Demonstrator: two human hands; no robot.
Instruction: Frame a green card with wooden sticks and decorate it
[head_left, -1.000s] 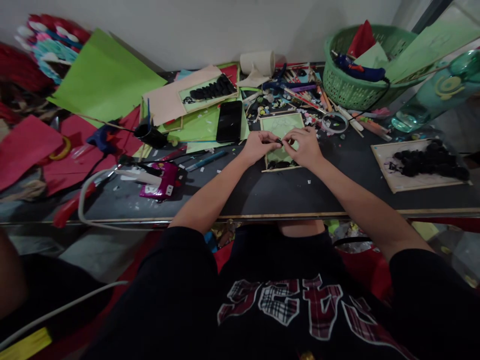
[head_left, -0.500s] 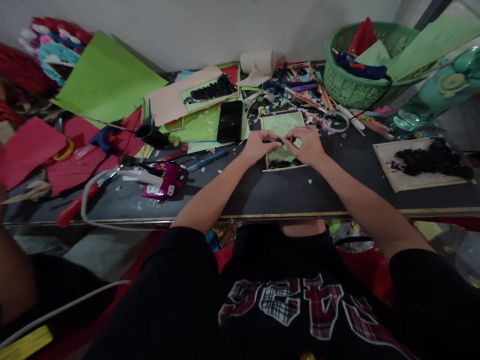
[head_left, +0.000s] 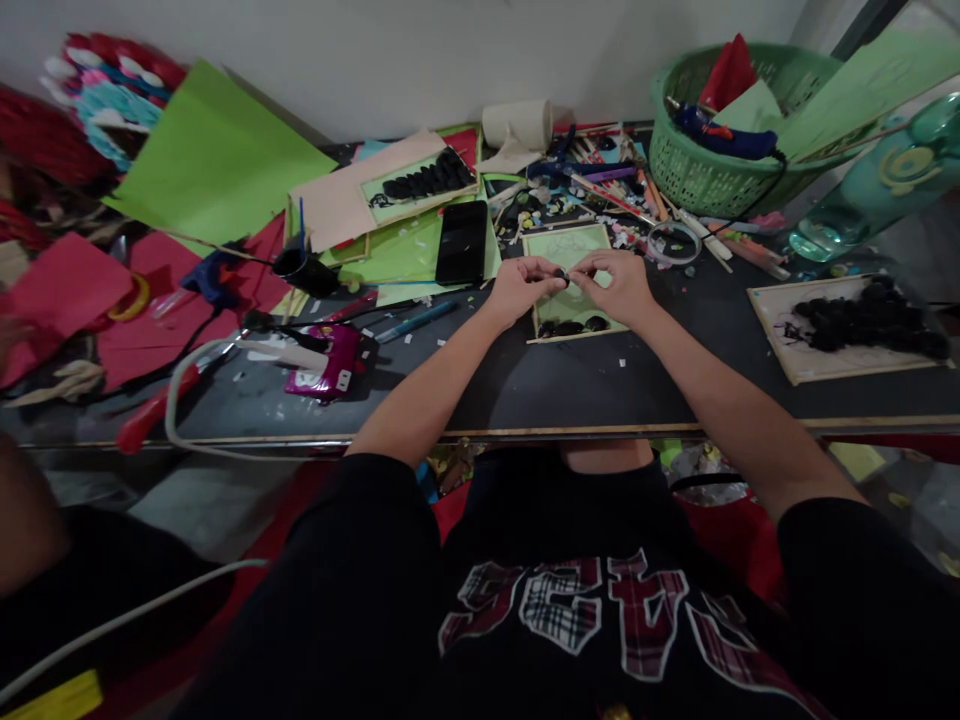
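Note:
My left hand [head_left: 523, 286] and my right hand [head_left: 619, 284] meet over a small green framed board [head_left: 564, 249] on the dark table [head_left: 570, 385]. Both pinch a small black piece [head_left: 562, 274] between their fingertips. A few finished black rolls [head_left: 568, 326] lie along the board's near edge, just below my hands.
A black phone [head_left: 462, 241] and green paper sheets [head_left: 210, 160] lie to the left. A magenta stapler [head_left: 331, 362], a pen and a white cable sit near the left edge. A green basket [head_left: 712, 150] stands at back right, a tray of black rolls [head_left: 855, 322] at right.
My hands have lifted slightly away from me over the board, uncovering the black rolls at its near edge. The pinch on the black piece stays the same.

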